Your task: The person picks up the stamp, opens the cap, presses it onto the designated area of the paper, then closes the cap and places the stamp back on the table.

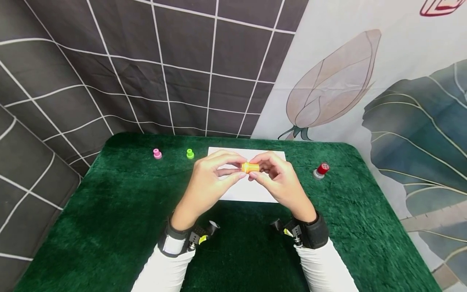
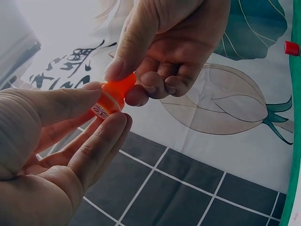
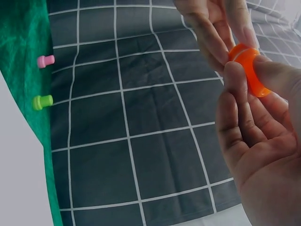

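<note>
Both hands hold a small orange stamp raised in front of me, lying sideways over a white sheet of paper. My left hand pinches its wider end between thumb and fingers. The thumb and forefinger of my right hand grip the narrower handle end. In the left wrist view, small lettering shows on the wide end of the stamp, beside the left fingertips. The right wrist view shows the orange handle under the right thumb, whose other fingers are curled.
A pink stamp and a green stamp stand at the back left of the green cloth-covered table. A red stamp with a whitish base stands to the right of the paper. Behind the table hang a grey grid cloth and a flower-patterned cloth.
</note>
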Demonstrator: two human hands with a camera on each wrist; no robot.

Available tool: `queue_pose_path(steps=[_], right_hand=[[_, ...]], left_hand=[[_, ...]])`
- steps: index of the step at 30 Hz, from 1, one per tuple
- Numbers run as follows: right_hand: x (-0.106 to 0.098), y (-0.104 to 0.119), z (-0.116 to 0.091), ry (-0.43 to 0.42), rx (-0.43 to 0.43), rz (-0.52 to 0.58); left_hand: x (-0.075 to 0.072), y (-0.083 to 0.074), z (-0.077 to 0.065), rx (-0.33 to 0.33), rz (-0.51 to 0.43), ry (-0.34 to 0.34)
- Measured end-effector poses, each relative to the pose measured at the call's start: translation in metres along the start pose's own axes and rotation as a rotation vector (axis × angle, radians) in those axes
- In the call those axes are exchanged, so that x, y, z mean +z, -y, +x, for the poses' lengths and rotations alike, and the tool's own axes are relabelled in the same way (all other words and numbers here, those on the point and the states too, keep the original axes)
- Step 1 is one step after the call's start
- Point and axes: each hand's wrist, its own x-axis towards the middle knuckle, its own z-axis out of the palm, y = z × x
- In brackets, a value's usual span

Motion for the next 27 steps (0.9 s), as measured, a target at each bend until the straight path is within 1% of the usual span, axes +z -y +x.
queue_pose_path(steps=[6, 13, 17, 20, 24, 27], right_hand=[[0.0009, 0.0012, 0.0006, -0.019, -0.028, -0.053], [0.0042, 0.0019, 0.0005, -0.027, -0.036, -0.105], [0.0052, 0.0007, 0.0008, -0.012, -0.026, -0.180], [0.0059, -0.0015, 0.0006, -0.001, -0.018, -0.258], [0.0075, -0.0042, 0.0002, 0.000, -0.012, -0.347], [0.0092, -0.0056, 0.0005, -0.008, -0.003, -0.360]], left_hand=[[0.0010, -0.0012, -0.0001, 0.018, 0.007, -0.002], [0.0009, 0.0017, -0.0014, 0.011, 0.049, 0.016], [-0.0011, 0.0026, -0.0011, 0.009, 0.100, 0.057], [-0.0021, 0.0039, -0.0008, 0.021, 0.164, 0.102], [-0.0022, 0.0046, -0.0009, 0.064, 0.258, 0.138], [-0.0021, 0.0036, -0.0016, 0.094, 0.311, 0.142]])
